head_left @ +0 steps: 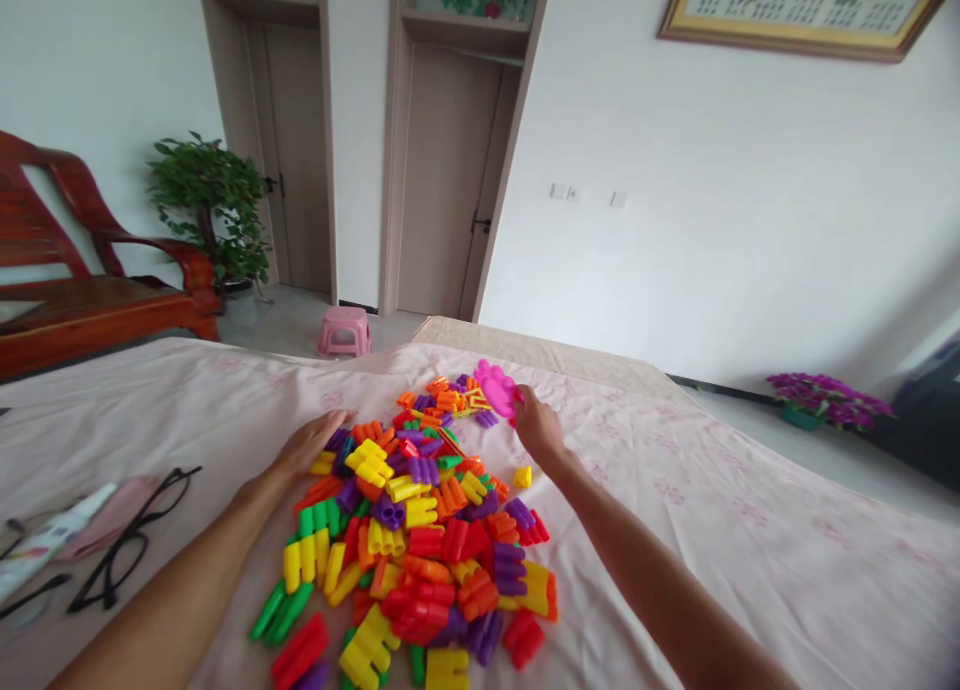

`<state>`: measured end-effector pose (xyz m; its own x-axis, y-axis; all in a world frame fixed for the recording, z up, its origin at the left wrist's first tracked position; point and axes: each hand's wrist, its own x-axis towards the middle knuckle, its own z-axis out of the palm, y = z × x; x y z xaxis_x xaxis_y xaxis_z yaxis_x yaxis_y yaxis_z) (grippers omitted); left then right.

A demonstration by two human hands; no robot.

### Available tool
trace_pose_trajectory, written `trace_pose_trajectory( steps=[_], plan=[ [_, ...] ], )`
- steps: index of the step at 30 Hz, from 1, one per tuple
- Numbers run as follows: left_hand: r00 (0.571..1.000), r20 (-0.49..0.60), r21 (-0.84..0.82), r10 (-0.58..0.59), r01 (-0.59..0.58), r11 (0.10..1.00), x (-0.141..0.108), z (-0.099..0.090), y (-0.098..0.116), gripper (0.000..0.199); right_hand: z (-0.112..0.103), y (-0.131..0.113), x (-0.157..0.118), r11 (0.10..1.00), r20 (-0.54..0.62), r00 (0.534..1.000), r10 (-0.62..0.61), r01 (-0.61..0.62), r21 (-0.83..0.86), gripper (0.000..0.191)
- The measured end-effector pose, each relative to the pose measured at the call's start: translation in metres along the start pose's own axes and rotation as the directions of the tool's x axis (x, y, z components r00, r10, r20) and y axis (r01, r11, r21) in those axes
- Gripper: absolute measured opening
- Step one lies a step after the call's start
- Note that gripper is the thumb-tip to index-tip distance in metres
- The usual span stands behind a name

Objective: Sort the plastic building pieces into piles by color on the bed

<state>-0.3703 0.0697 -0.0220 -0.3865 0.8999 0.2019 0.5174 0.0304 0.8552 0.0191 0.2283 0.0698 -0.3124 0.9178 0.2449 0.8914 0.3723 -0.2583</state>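
Note:
A loose pile of plastic building blocks (420,512) in red, yellow, orange, green and purple spreads over the pale floral cloth. My right hand (538,425) is at the far right of the pile, its fingers closed on the edge of a bright pink flower-shaped plastic piece (495,388) with a scalloped rim. Thin yellow pieces (472,402) lie close beside that piece, among small orange and purple blocks. At the pile's far left edge rests my left hand (319,440), fingers stretched out and touching or nearly touching the blocks. A single yellow block (523,477) lies apart near my right wrist.
Black-framed glasses (127,550), a pink cloth (112,517) and a white tube (56,540) lie to the left. Beyond the cloth-covered surface (720,530) stand a pink stool (345,330), a wooden bench (97,300), a leafy plant (210,205) and purple flowers (829,397).

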Motion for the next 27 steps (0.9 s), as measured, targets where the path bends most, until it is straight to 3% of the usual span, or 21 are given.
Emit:
trace_pose_trajectory(
  steps=[5,12,19,27],
  plan=[
    [0.999,0.051,-0.007,0.007,-0.007,1.0,0.0,0.005,-0.014,0.084,0.016,0.031,0.062,0.983,-0.002,0.984,0.179,-0.179,-0.028,0.045],
    [0.998,0.061,-0.013,0.012,-0.012,1.0,0.001,0.006,-0.018,0.079,0.049,0.036,0.106,0.978,0.074,0.979,0.192,-0.184,-0.101,0.054],
    [0.998,0.064,-0.015,0.008,-0.007,1.0,0.0,0.007,-0.018,0.079,0.069,0.007,0.116,0.993,0.12,0.993,-0.021,0.035,-0.114,0.052],
    [0.999,0.047,-0.008,-0.017,0.017,1.0,0.001,0.007,-0.019,0.081,0.069,-0.036,0.094,0.929,0.196,0.934,-0.3,0.332,-0.162,0.046]
  ],
)
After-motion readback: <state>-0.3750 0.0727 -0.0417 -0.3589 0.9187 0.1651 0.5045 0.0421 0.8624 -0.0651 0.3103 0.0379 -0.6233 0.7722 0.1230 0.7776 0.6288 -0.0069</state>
